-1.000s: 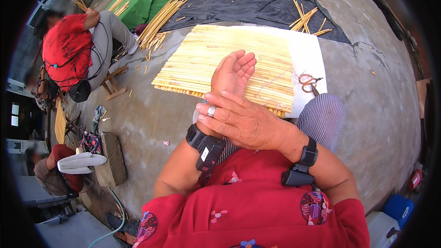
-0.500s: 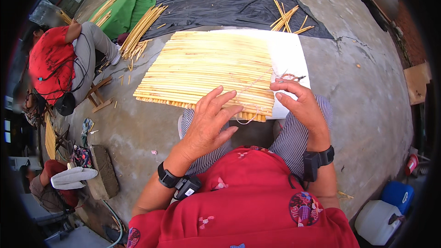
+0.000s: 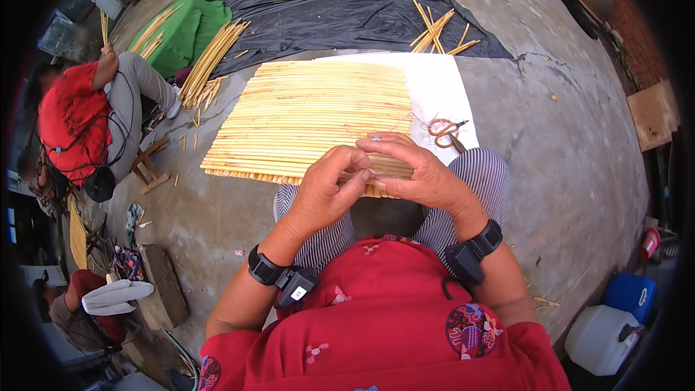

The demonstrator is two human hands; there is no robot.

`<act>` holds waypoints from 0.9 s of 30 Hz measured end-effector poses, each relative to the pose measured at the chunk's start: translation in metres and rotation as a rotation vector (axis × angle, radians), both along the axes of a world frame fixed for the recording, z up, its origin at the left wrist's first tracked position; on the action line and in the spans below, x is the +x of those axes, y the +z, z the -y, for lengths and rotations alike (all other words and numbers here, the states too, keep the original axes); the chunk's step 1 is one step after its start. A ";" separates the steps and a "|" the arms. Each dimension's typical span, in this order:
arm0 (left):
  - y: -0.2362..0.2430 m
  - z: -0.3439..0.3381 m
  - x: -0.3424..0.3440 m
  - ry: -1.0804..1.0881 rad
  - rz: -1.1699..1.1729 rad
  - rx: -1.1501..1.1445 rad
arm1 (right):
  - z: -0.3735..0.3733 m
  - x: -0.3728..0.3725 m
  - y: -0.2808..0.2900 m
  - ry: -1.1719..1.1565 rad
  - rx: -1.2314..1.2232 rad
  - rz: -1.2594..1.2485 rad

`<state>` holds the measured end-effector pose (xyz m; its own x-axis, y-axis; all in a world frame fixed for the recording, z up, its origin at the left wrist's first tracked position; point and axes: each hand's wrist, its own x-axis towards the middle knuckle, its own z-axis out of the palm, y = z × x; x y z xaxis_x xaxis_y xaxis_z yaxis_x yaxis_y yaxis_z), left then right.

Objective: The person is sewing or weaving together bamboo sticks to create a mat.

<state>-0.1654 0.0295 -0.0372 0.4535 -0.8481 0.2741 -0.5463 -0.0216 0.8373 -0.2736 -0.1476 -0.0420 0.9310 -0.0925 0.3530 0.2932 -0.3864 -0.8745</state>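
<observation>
A mat of pale yellow stalks (image 3: 311, 112) laid side by side rests over my knees, partly on a white board (image 3: 441, 87). Thin pinkish string (image 3: 374, 172) shows at its near right edge. My left hand (image 3: 333, 185) pinches this string between thumb and forefinger. Close against it, my right hand (image 3: 423, 177) has its thumb at the string and its forefinger arched over the mat; its other fingertips are hidden. Scissors (image 3: 443, 130) with brownish handles lie on the board, right of the mat.
Loose stalks (image 3: 434, 29) lie on a black sheet (image 3: 318, 7) ahead. At left, a person in red (image 3: 76, 112) sits by a green cover (image 3: 192, 32) and a stalk bundle (image 3: 213, 61). A concrete block (image 3: 161, 286) stands nearer; a white jug (image 3: 601, 340) is at lower right.
My right hand has moved left from the mat's right side to meet my left hand at the near edge. My left fingers have closed into a pinch. The scissors show more fully.
</observation>
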 end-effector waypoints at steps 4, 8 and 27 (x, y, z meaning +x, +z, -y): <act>0.019 0.014 -0.001 -0.041 -0.577 -0.095 | 0.003 0.006 0.003 -0.083 -0.100 -0.048; 0.026 0.009 0.010 -0.066 -0.907 -0.135 | 0.017 -0.010 0.017 -0.103 0.231 -0.155; -0.002 0.021 0.001 -0.121 -0.597 0.094 | 0.027 -0.197 0.169 0.232 0.926 0.939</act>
